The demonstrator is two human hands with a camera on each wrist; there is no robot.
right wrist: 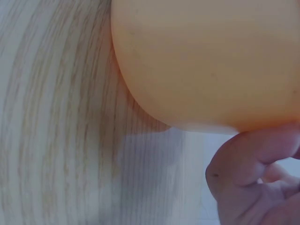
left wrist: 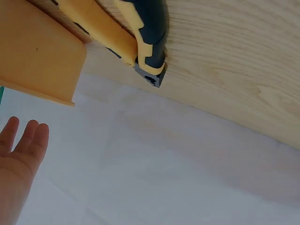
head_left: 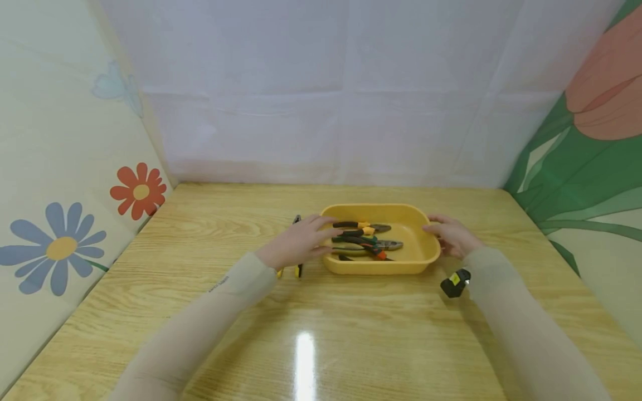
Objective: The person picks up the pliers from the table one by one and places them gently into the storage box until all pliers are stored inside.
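Note:
A yellow plastic bin (head_left: 416,267) sits on the wooden table with several pliers (head_left: 390,245) lying in it, their dark, orange-trimmed handles toward the left. My left hand (head_left: 301,242) reaches over the bin's left end, fingers extended and spread above the handles; in the left wrist view its fingers (left wrist: 40,140) hold nothing. At the right end my right hand (head_left: 455,236) grips the rim, thumb over the edge and fingers bent against the outside wall (right wrist: 201,70). Beneath my left wrist lie pliers with yellow-and-black handles (left wrist: 152,28), partly hidden in the head view.
A small black tape measure (head_left: 455,283) with a yellow label lies beside my right wrist, in front of the bin's right end. A white cloth backdrop (head_left: 341,133) hangs behind the table (head_left: 381,328). Flower-printed panels (head_left: 62,248) flank both sides.

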